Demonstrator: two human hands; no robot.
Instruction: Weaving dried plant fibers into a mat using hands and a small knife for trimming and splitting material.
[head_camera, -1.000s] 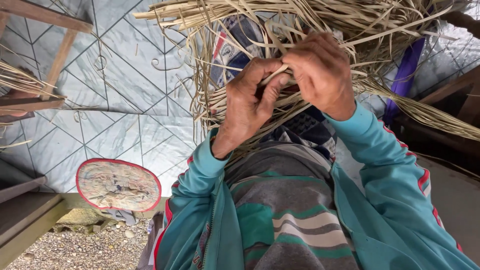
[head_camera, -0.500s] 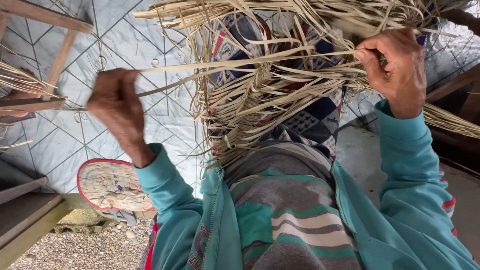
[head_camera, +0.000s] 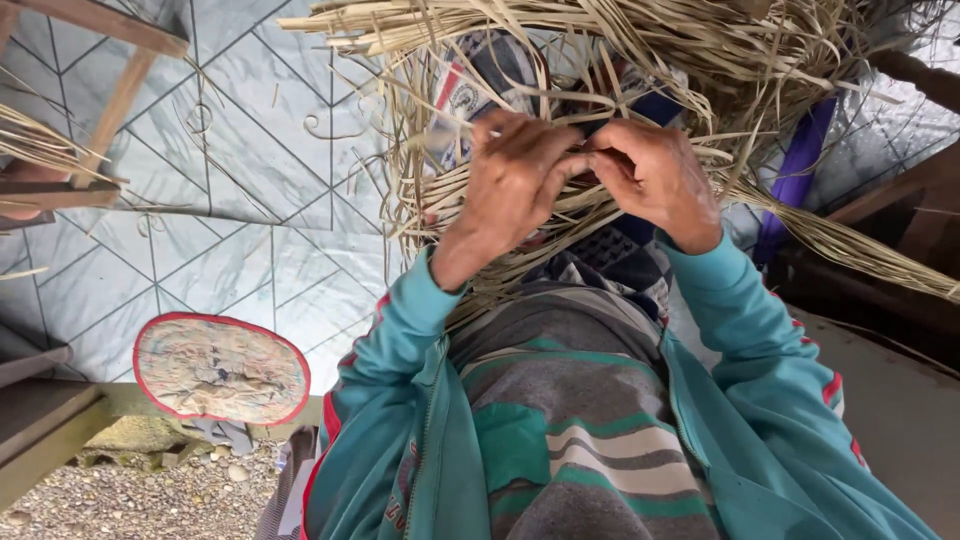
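Observation:
A big tangle of pale dried leaf strips (head_camera: 600, 60) lies over my lap on a patterned blue, white and red cloth (head_camera: 470, 90). My left hand (head_camera: 520, 180) and my right hand (head_camera: 655, 175) meet in the middle of the tangle, fingertips touching. Both pinch thin strips between thumb and fingers. The exact strip ends are hidden under my fingers. Teal sleeves with red stripes cover both arms.
An oval woven pad with a red rim (head_camera: 220, 368) lies on the patterned grey floor covering (head_camera: 230, 230) at the left. Wooden frame pieces (head_camera: 110, 110) stand at the upper left. Gravel (head_camera: 130, 495) shows below the ledge. A purple strap (head_camera: 800, 160) and dark wood are at the right.
Half a second ago my hands were pulled wide apart, stretching a long strip between them. They have come back together at the middle of the tangle.

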